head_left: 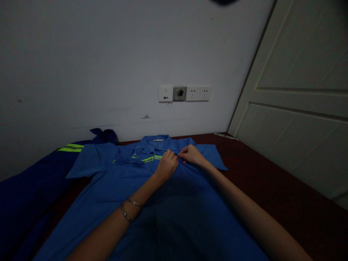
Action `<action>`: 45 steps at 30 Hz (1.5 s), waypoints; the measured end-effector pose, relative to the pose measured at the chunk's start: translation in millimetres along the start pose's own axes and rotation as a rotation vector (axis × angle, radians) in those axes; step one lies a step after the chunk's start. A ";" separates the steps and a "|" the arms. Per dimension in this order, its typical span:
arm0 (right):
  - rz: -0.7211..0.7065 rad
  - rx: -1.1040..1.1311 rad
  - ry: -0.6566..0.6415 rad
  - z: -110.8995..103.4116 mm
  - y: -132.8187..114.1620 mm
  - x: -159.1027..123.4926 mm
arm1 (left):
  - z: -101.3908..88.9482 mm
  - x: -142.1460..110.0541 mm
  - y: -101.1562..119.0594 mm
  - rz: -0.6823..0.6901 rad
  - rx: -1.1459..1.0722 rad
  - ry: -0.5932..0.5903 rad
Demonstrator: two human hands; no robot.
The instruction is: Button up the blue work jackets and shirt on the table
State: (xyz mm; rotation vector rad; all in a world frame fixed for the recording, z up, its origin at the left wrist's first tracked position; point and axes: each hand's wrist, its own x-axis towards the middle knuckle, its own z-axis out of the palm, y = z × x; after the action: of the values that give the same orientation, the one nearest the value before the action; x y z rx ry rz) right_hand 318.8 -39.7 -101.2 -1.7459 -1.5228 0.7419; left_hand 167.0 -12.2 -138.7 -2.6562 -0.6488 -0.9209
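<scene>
A bright blue short-sleeved work shirt [108,195] with a yellow-green reflective stripe lies flat, front up, on a dark red-brown table [272,188], its collar toward the wall. My left hand [166,165] is closed, fingers pinched on the shirt's front opening just below the collar. My right hand [191,154] is closed too, pinching the same front edge from the other side, and the two hands touch. Two thin bracelets sit on my left wrist.
A darker blue garment [32,181] with a reflective stripe lies at the table's left. A white wall with a row of sockets and a switch [185,93] stands behind. A white panelled door [299,108] runs along the right.
</scene>
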 end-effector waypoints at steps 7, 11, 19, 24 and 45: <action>-0.081 -0.116 0.056 -0.8 0.3 -1.4 | 2.6 -2.8 -6.2 0.070 -0.036 0.036; -0.131 -0.189 0.156 -11.3 2.6 -0.6 | 1.4 -6.3 -7.2 0.115 -0.036 0.033; -0.220 -0.339 0.246 -31.2 6.5 -1.8 | -13.7 2.7 -28.6 -0.185 -0.302 0.265; -0.147 -0.543 -0.093 10.2 15.7 -10.8 | -21.1 -11.7 -45.7 -0.446 -0.357 0.206; -0.456 -0.606 0.003 32.3 7.5 -32.5 | -55.8 -87.9 -32.7 -0.863 -0.527 -0.267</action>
State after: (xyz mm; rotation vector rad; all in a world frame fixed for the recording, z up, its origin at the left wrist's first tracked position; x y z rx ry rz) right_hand 292.8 -68.1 -127.2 -1.6820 -2.1929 0.0390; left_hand 60.4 -33.3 -148.7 -2.9760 -1.9523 -1.0291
